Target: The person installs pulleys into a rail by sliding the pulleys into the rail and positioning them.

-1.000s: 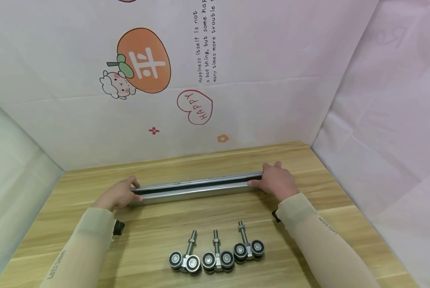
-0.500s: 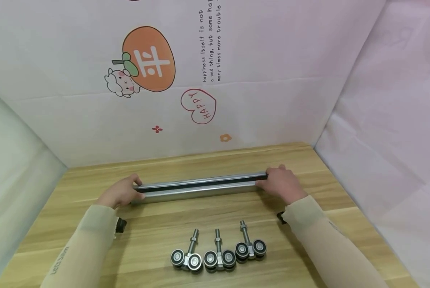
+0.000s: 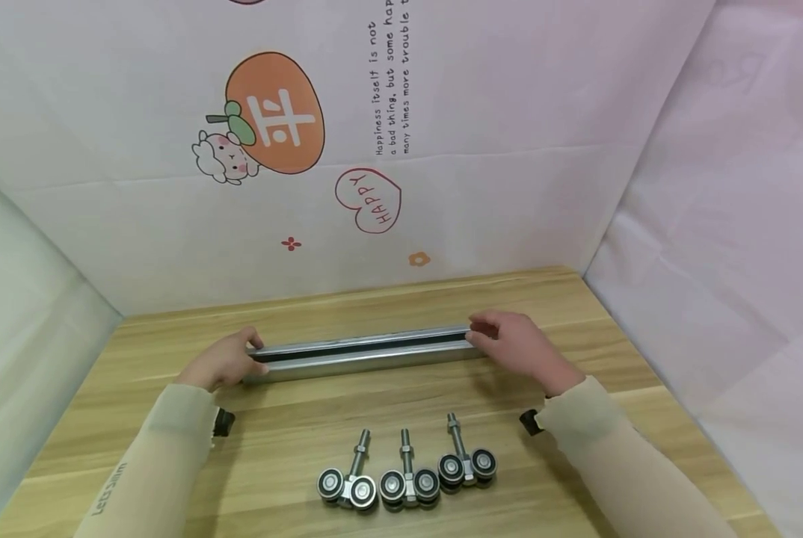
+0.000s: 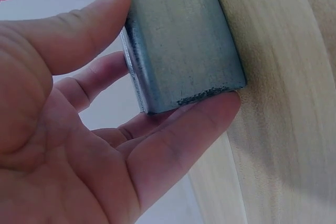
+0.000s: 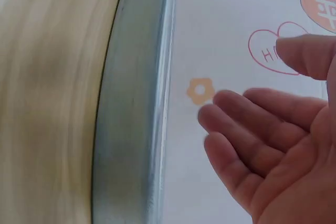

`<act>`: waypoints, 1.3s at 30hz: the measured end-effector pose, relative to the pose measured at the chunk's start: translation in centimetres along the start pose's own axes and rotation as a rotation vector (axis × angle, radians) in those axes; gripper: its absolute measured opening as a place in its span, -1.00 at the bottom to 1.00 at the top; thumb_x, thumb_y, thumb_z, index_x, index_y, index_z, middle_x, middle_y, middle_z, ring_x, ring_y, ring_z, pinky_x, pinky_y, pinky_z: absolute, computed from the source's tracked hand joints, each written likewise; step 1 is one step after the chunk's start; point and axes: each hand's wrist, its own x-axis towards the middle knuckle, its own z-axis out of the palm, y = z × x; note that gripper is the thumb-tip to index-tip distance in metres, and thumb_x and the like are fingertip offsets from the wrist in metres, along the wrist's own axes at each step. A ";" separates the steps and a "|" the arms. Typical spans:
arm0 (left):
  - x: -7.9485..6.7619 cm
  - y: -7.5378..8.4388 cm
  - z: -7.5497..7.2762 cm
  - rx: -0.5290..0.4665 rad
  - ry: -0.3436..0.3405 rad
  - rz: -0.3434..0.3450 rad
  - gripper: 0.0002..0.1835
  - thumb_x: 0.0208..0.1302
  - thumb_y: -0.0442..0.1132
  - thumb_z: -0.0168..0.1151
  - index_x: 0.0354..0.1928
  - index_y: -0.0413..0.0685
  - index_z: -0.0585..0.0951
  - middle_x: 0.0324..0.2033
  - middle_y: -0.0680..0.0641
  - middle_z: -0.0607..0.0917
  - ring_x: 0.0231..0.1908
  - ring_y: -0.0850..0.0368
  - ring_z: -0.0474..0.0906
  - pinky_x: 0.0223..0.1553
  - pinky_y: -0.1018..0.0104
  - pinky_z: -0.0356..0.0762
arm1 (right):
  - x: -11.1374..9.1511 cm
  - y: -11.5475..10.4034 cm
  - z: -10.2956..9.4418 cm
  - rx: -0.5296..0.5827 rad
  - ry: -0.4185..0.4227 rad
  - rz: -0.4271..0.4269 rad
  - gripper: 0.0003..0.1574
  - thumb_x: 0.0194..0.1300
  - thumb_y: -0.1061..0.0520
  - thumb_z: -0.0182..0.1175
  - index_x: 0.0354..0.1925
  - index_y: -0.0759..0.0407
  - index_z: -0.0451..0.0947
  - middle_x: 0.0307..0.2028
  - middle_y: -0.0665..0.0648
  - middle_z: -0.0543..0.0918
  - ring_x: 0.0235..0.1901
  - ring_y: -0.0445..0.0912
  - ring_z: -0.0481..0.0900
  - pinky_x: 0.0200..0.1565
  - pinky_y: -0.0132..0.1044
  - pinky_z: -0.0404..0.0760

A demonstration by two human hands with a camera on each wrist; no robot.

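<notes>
Metal rail (image 3: 374, 362) lies lengthwise across the far half of the counter (image 3: 294, 418), slightly slanted, its dark slot facing up. No wheel shows in the visible stretch of slot, though its inside is too dark to read fully. Judged from this layout, the work looks to be at an early stage: the rail seems laid in place, while the roller parts are separate from it and nothing appears joined.

The left hand (image 3: 225, 362) holds the rail's left end, thumb on the near side and fingers bent around the far side and the end face; the left wrist view shows a fingertip against the end's lower edge. The right hand (image 3: 514, 344) is at the other end with thumb and fingers spread apart; in the right wrist view it is clear of the metal, fingers loosely bent and gripping nothing.

Nearer the person, well apart from the rail, sit a left roller (image 3: 349, 490), a middle roller (image 3: 410, 490) and a right roller (image 3: 469, 469), all untouched, their threaded stems pointing toward the rail. Behind the counter hangs a printed white cloth (image 3: 496, 149).
</notes>
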 end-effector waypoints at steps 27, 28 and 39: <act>-0.6 0.3 -0.2 -0.034 -0.024 0.007 -0.47 0.31 -0.22 0.35 0.20 -0.29 0.37 0.07 -0.41 0.55 -0.17 -0.12 0.54 -0.24 0.00 0.53 | -1.5 0.7 2.0 0.260 -0.427 0.038 -0.48 0.46 -0.06 0.17 0.20 0.26 0.56 -0.11 0.08 0.70 -0.13 -0.06 0.63 -0.04 -0.04 0.55; -0.6 0.3 -0.2 -0.035 -0.024 0.008 -0.47 0.31 -0.22 0.35 0.20 -0.30 0.38 0.07 -0.41 0.55 -0.17 -0.12 0.54 -0.24 0.00 0.53 | -1.5 0.7 2.1 0.277 -0.439 0.039 -0.48 0.46 -0.04 0.17 0.19 0.27 0.56 -0.13 0.09 0.70 -0.14 -0.05 0.63 -0.06 -0.05 0.56; -0.4 0.1 0.0 -0.038 -0.018 0.008 -0.49 0.31 -0.24 0.34 0.18 -0.29 0.39 0.03 -0.36 0.58 -0.20 -0.10 0.54 -0.25 0.03 0.54 | -2.2 0.4 2.6 0.324 -0.518 0.076 -0.53 0.45 -0.01 0.18 0.17 0.26 0.57 -0.12 0.09 0.70 -0.15 0.00 0.64 -0.09 -0.09 0.60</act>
